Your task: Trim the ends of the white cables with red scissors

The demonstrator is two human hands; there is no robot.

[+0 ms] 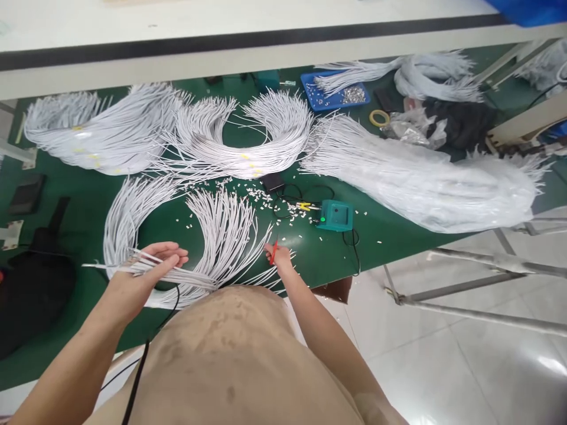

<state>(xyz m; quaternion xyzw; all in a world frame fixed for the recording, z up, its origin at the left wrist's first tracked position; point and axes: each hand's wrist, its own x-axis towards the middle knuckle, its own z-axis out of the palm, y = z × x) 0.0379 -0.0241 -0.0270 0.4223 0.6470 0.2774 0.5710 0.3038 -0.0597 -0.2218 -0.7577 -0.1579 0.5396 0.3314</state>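
Observation:
A curved bundle of thin white wires lies on the green table mat in front of my body. My left hand is wrapped round a small group of these wires, whose ends stick out to the left past it. On the right, my right hand is closed on a small red-handled tool, close to the wire tips at the bundle's right side. A teal device with a green light stands up and to the right of that hand.
More wire bundles lie behind, one in clear plastic at the right. Small white pieces are scattered mid-table. A blue tray, a tape roll and a shelf edge are farther back; a black bag lies left.

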